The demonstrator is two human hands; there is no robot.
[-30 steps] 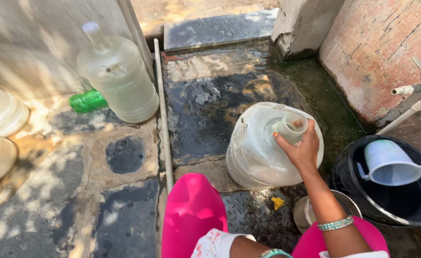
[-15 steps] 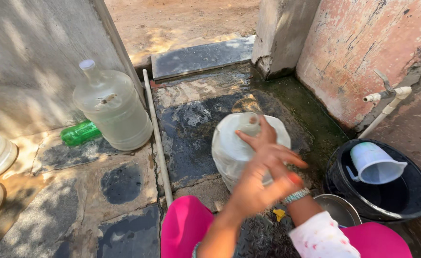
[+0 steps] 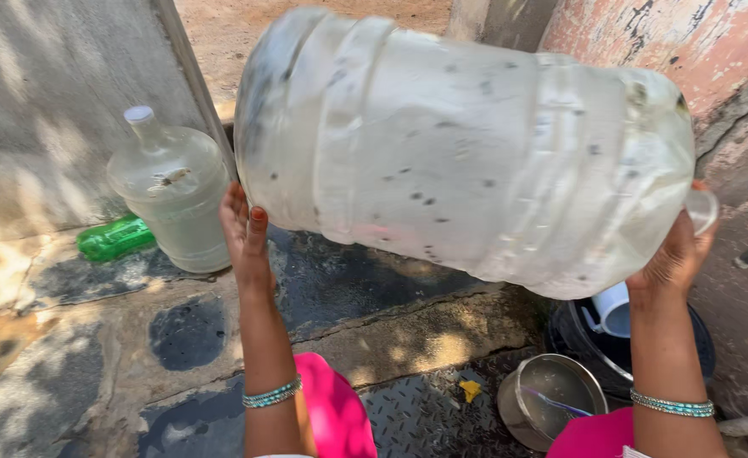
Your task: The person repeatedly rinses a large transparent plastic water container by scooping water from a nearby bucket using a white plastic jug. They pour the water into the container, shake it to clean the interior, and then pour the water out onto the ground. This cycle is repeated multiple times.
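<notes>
The large clear water jug (image 3: 467, 153), which was standing on the wet stone slab (image 3: 365, 297) a second ago with one hand on its neck, is now being held up in the air on its side, filling most of the view. This means the jug is now being carried wholly by both hands and is no longer resting on the ground.

The left hand (image 3: 245, 229) is lying flat and open against the base end of the jug, fingers spread upward. The right hand (image 3: 675, 259) is cupping the shoulder near the neck from below; how far its fingers are wrapping round cannot be told.

The jug is spanning the space between the two hands, base to the left, neck to the right, slightly tilted. Below it, a black bucket (image 3: 637, 339) holding a white jug-cup (image 3: 616, 309) and a steel pot (image 3: 552, 403) are sitting. A second jug (image 3: 175, 199) and a green bottle (image 3: 115, 239) are standing well apart on the left.
</notes>
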